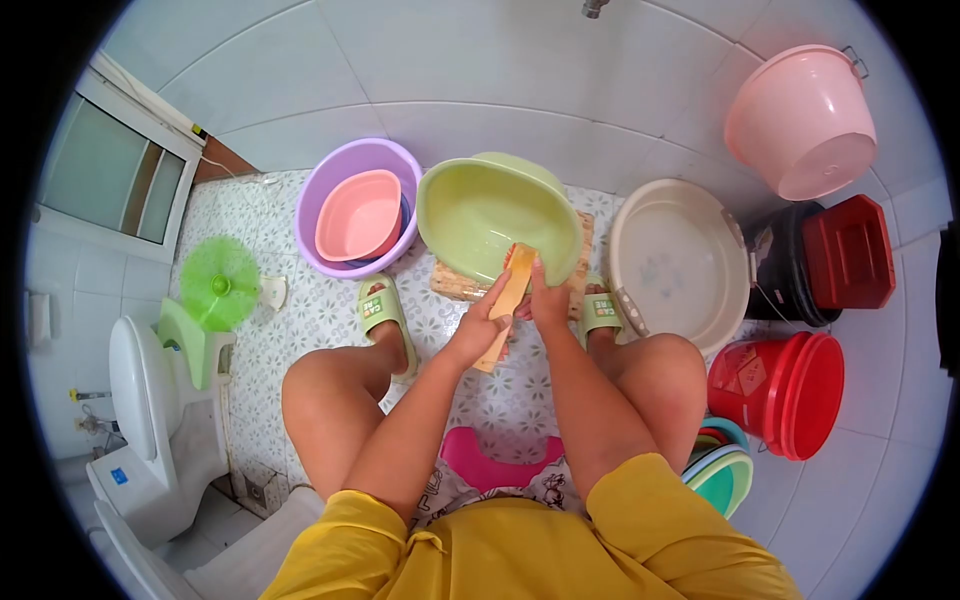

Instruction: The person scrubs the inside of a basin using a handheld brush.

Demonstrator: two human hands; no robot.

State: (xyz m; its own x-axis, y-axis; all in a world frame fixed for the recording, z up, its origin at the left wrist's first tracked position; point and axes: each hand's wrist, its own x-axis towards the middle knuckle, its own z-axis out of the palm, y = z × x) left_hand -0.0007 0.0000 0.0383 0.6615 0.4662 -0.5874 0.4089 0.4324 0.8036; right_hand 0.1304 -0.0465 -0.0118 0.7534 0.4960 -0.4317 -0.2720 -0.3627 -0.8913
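Observation:
Between my knees, a long flat yellow-orange strip (pixel 511 298) with red along its edges slants upward; its exact kind does not show. My left hand (pixel 482 328) is closed around its middle from the left. On the other side, my right hand (pixel 547 302) is closed at the upper part, its thumb pointing up along the edge. The top end of the strip overlaps the near rim of a light green basin (pixel 480 215), which is tilted toward me with a wet, shiny inside. Beneath the basin is a low wooden slatted stand (pixel 455 281).
Left of the basin, a pink basin (pixel 358 214) sits inside a purple one (pixel 312 190). A large beige basin (pixel 680 265) stands right, beside red buckets (pixel 765 385) and a pink bucket (pixel 800 120). A green fan (pixel 220 283) and toilet (pixel 138 380) are at left.

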